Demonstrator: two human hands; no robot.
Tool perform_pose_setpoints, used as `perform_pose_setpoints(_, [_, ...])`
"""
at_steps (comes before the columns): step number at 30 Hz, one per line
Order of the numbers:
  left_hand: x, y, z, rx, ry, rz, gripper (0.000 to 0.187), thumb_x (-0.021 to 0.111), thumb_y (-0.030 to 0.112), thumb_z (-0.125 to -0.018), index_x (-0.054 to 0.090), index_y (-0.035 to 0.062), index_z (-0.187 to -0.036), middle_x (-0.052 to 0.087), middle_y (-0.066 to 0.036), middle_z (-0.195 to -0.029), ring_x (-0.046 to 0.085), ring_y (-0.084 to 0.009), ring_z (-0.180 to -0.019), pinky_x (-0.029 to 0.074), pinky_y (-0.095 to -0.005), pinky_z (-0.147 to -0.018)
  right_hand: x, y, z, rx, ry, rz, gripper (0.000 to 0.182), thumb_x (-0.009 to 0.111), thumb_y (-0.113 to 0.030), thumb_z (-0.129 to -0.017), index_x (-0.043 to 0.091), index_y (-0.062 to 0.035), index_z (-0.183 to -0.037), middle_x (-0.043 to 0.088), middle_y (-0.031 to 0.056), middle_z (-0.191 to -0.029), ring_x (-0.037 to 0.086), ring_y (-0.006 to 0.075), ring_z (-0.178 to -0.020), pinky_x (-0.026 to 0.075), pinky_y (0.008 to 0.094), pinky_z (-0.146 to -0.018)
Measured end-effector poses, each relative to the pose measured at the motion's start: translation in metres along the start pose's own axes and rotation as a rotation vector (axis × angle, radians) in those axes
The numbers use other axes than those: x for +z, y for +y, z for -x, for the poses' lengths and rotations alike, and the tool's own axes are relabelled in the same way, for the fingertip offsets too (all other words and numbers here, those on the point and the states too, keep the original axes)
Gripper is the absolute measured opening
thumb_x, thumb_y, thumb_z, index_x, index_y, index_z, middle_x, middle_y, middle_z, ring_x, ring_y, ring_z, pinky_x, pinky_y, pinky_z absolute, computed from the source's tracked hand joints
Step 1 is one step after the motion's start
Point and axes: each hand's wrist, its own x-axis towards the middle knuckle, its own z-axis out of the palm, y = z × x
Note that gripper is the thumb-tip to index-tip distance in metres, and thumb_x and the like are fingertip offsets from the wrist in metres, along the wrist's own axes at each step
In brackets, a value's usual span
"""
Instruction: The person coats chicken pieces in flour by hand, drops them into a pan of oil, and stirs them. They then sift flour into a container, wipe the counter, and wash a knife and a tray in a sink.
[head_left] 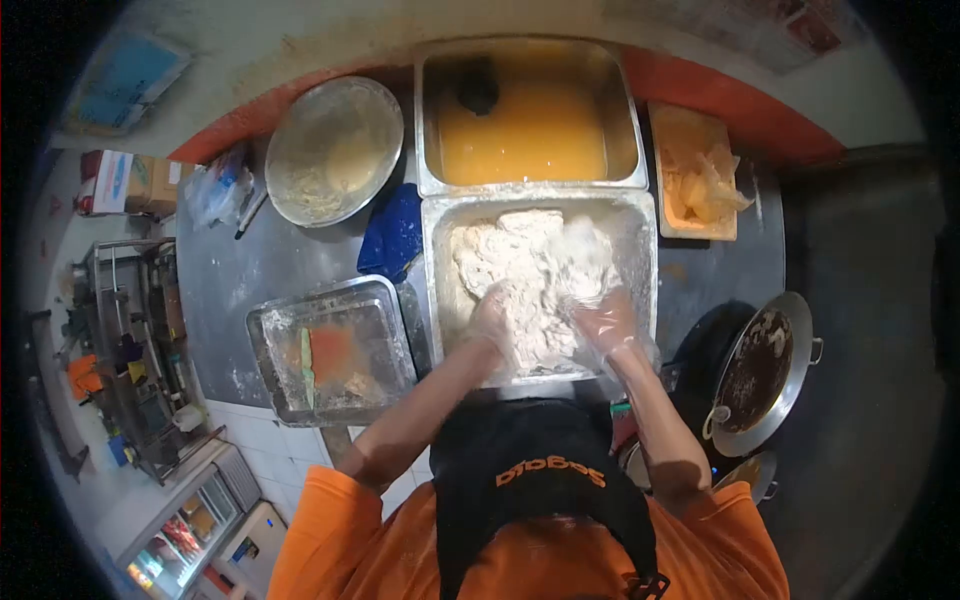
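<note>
A deep metal tray (pixel 437 290) in front of me holds a heap of white flour with lumpy, flour-coated pieces (pixel 525 260) in it; their kind does not show. At the near left of the heap is my left hand (pixel 490 318), its fingers sunk in the flour and hidden. My right hand (pixel 608 322), in a clear plastic glove, reaches into the right side of the heap. Motion smears its fingers and the floured clumps just beyond them. Whether either hand grips a piece cannot be made out.
Behind the flour stands a metal tub (pixel 425 120) of orange-yellow liquid with a dark object in it. A steel bowl (pixel 290 205), blue cloth (pixel 392 235) and shallow tray (pixel 400 330) lie left. At right are an orange container (pixel 690 228) and a large pan (pixel 792 385) of dark liquid.
</note>
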Motion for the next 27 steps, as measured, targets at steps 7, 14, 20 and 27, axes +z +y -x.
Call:
perform_pose_setpoints(7, [0.051, 0.044, 0.111, 0.157, 0.177, -0.302, 0.054, 0.060, 0.020, -0.088, 0.046, -0.0020, -0.136, 0.056, -0.022, -0.128, 0.055, -0.0357, -0.116, 0.042, -0.0457, -0.103, -0.020, 0.022, 0.023, -0.231, 0.173, -0.254, 0.064, 0.072, -0.023, -0.085, 0.045, 0.0064, -0.135, 0.061, 0.0233, -0.123, 0.060, 0.0269, -0.114, 0.048, 0.0356, -0.097])
perform_pose_setpoints(14, [-0.005, 0.023, -0.007, 0.943, 0.127, -1.258, 0.071, 0.059, 0.053, -0.089, 0.053, -0.0063, -0.128, 0.065, -0.023, -0.113, 0.063, -0.0370, -0.099, 0.048, -0.0460, -0.086, 0.033, 0.054, -0.059, 0.224, -0.258, -0.776, 0.046, 0.065, -0.027, -0.091, 0.056, 0.0018, -0.125, 0.062, 0.0151, -0.112, 0.061, 0.0256, -0.099, 0.053, 0.0381, -0.079])
perform_pose_setpoints(20, [-0.011, 0.036, -0.021, 0.295, 0.445, -0.950, 0.065, 0.066, 0.047, -0.088, 0.054, 0.0012, -0.133, 0.063, -0.011, -0.119, 0.062, -0.0218, -0.097, 0.051, -0.0356, -0.080, 0.062, 0.051, -0.080, 0.081, 0.039, -0.139, 0.057, 0.075, -0.035, -0.078, 0.062, 0.0089, -0.112, 0.067, 0.0243, -0.106, 0.066, 0.0315, -0.098, 0.053, 0.0365, -0.080])
perform_pose_setpoints(27, [0.047, 0.058, 0.063, 0.344, 0.273, -0.932, 0.050, 0.059, 0.044, -0.093, 0.058, 0.0088, -0.129, 0.063, -0.012, -0.122, 0.057, -0.0282, -0.113, 0.047, -0.0407, -0.091, 0.012, -0.014, 0.041, -0.361, 0.223, 0.408, 0.041, 0.071, -0.021, -0.081, 0.062, 0.0072, -0.109, 0.066, 0.0228, -0.103, 0.066, 0.0282, -0.087, 0.051, 0.0338, -0.084])
